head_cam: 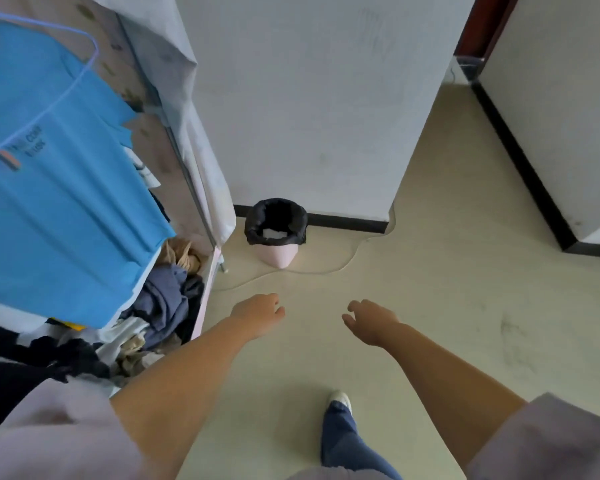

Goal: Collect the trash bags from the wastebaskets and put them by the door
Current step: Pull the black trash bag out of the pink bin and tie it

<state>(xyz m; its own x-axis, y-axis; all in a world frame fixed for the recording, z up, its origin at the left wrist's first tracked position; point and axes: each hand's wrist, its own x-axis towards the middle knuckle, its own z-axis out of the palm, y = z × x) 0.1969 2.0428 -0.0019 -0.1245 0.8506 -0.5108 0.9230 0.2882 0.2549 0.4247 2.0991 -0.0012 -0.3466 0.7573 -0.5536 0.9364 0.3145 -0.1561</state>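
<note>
Trash bag [275, 220] at 12 o'clock, ungripped; left hand [260, 315] and right hand [371, 322] fingers relaxed, empty; could tear if yanked off wastebasket [278, 255].

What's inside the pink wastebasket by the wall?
A black trash bag lines the pink wastebasket, folded over its rim. Something white and crumpled lies at the bottom. What it is, and anything beneath it, cannot be made out.

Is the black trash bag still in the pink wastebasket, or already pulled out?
Still in. The black trash bag lines the pink wastebasket, its edge folded over the rim, something white inside.
</note>
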